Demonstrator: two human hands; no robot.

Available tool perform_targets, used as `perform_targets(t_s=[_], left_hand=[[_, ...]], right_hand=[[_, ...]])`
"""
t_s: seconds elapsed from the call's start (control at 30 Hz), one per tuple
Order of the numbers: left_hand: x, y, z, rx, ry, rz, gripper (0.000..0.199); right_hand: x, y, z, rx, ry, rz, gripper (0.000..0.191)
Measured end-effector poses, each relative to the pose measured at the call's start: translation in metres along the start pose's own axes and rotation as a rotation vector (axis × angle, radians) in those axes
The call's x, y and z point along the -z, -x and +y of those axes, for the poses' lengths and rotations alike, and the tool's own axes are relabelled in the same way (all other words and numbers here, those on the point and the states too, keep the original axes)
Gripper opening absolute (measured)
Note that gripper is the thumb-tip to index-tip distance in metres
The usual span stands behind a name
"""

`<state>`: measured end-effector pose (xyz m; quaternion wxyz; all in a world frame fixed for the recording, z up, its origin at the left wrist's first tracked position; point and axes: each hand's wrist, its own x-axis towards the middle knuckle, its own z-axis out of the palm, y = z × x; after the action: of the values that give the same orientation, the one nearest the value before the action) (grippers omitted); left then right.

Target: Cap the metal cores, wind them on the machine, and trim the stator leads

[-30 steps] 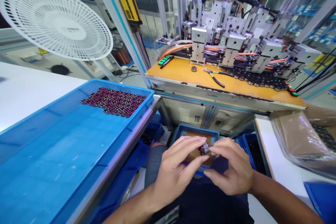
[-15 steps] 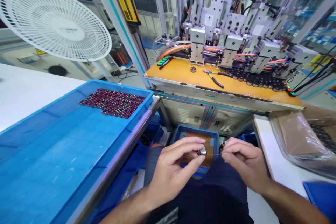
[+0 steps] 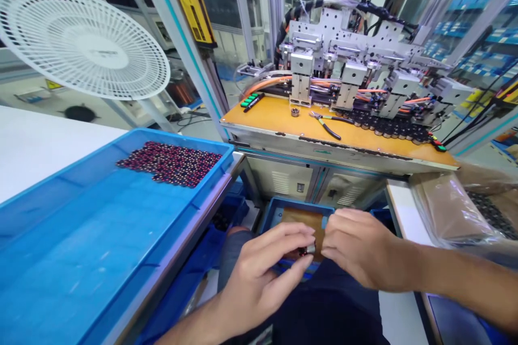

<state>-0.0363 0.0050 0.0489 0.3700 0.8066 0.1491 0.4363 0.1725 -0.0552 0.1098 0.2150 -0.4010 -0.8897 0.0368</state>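
Between the thumb and fingers of my left hand (image 3: 269, 272) is a small round metal part with dark and red bits (image 3: 309, 249), perhaps a wound motor stator. Close beside it on the right, my right hand (image 3: 360, 250) is closed, its fingers curled and pinched together. Whatever those fingers hold is hidden from this angle. Both hands are above my lap, over a blue bin (image 3: 272, 214) with a brown sheet inside. A large blue tray (image 3: 133, 242) to the left bears rows of many small dark and red parts (image 3: 174, 163).
A machine (image 3: 348, 75) stands behind an orange worktop (image 3: 275, 118) with cutting pliers (image 3: 326, 125), a lone round part (image 3: 295, 112) and a row of black parts (image 3: 388, 125). At left is a white fan (image 3: 84, 43); at right, a plastic-lined box (image 3: 441, 205).
My right hand has turned over, its back now facing up, and has come closer to the left hand. The left hand keeps its part and has dipped slightly. The camera view has shifted a little.
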Motion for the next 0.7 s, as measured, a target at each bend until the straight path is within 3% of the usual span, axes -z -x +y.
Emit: perform_targets(t_s=[0.1, 0.17, 0.23, 0.3, 0.33, 0.47, 0.57, 0.7], left_hand=[[0.004, 0.003, -0.002, -0.014, 0.045, 0.001, 0.035], [0.005, 0.004, -0.002, -0.023, 0.064, 0.029, 0.034], [0.005, 0.003, -0.001, -0.023, 0.077, 0.079, 0.033], [0.003, 0.002, -0.001, -0.004, 0.090, 0.126, 0.032], [0.002, 0.003, -0.002, 0.009, 0.100, 0.149, 0.031], [0.000, 0.007, -0.007, 0.111, 0.156, 0.268, 0.029], [0.001, 0.011, -0.011, 0.176, 0.214, 0.343, 0.028], [0.004, 0.013, -0.013, 0.240, 0.274, 0.410, 0.025]], right_hand=[[-0.001, -0.001, 0.001, -0.328, -0.574, -0.161, 0.037], [0.007, -0.010, 0.018, -0.393, -0.677, -0.196, 0.036], [0.019, -0.027, 0.054, -0.387, -0.408, -0.035, 0.027], [0.029, -0.047, 0.102, -0.437, 0.092, 0.181, 0.020], [0.031, -0.056, 0.127, -0.488, 0.287, 0.169, 0.026], [0.022, -0.082, 0.201, -0.542, 0.402, 0.083, 0.047], [0.010, -0.088, 0.220, -0.571, 0.446, -0.013, 0.053], [0.010, -0.088, 0.225, -0.620, 0.510, -0.089, 0.059]])
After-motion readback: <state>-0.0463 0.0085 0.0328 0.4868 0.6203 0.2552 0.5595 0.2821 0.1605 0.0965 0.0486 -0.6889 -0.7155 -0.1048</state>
